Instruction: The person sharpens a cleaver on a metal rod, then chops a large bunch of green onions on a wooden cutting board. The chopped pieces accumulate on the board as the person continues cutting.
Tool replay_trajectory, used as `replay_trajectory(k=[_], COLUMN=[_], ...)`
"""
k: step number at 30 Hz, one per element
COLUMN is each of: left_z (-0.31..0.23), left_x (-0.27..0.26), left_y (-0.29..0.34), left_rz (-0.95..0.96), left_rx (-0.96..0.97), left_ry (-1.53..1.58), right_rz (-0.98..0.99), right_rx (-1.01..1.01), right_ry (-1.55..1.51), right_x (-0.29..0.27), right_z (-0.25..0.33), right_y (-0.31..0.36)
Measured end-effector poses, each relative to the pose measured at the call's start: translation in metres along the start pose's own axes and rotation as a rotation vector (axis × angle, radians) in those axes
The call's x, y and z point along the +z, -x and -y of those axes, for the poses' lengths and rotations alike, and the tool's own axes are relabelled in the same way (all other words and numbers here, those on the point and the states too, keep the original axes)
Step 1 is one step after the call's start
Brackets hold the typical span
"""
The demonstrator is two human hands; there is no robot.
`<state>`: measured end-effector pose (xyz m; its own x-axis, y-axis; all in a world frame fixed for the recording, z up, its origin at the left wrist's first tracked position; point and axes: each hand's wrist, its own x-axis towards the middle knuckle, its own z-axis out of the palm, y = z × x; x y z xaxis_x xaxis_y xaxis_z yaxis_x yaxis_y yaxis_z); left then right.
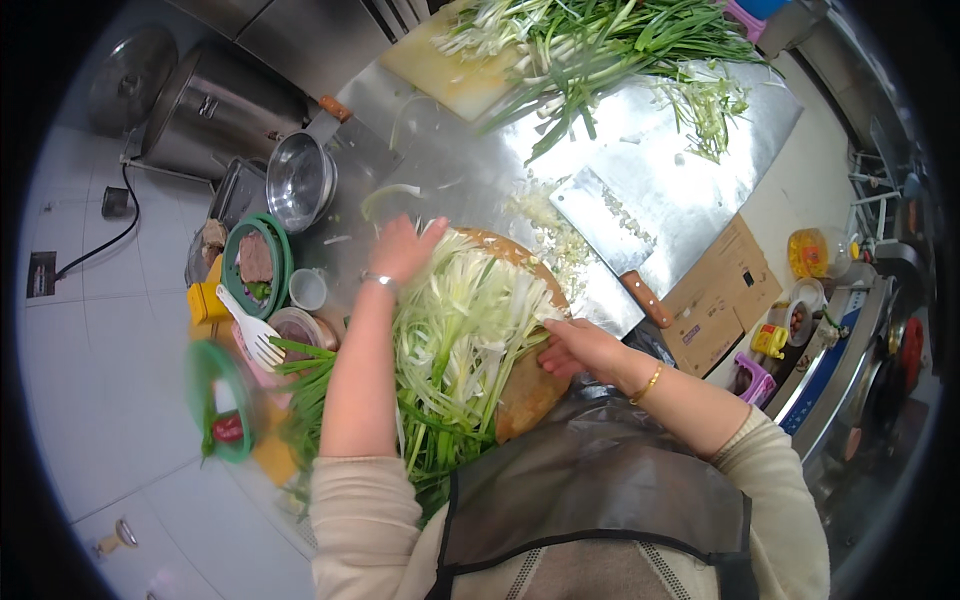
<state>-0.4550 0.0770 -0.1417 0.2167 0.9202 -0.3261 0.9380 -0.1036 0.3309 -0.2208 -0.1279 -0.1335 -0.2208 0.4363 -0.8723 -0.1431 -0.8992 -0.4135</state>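
A heap of long green onions (455, 330), pale at the far end and green toward me, lies over a round wooden chopping board (530, 395). My left hand (405, 250) is at the heap's far left edge, thumb apart from the fingers, with nothing visibly gripped. At the right edge, my right hand (580, 348) has its fingers stretched out beside the white stalks, fingertips close to or touching them. Beyond the board rests a cleaver (600, 215), its wooden handle toward me and chopped bits on its blade. Minced white pieces (550, 225) lie between board and blade.
More green onions (620, 50) pile up on the steel table (740, 130) and a pale cutting board (440, 65) at the back. Left stand a steel bowl (300, 180), green baskets (258, 265) and a white slotted spoon (250, 330). Cardboard (725, 295) lies at right.
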Motion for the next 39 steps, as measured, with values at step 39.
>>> replay_trajectory(k=[39], left_z=[-0.069], left_x=[0.057], left_y=[0.125], left_rz=[0.040], left_rx=[-0.088], left_ry=[-0.341], right_rz=[-0.061], right_rx=[-0.433], right_ry=[0.827], right_x=[-0.001], right_z=[0.023], right_y=[-0.024])
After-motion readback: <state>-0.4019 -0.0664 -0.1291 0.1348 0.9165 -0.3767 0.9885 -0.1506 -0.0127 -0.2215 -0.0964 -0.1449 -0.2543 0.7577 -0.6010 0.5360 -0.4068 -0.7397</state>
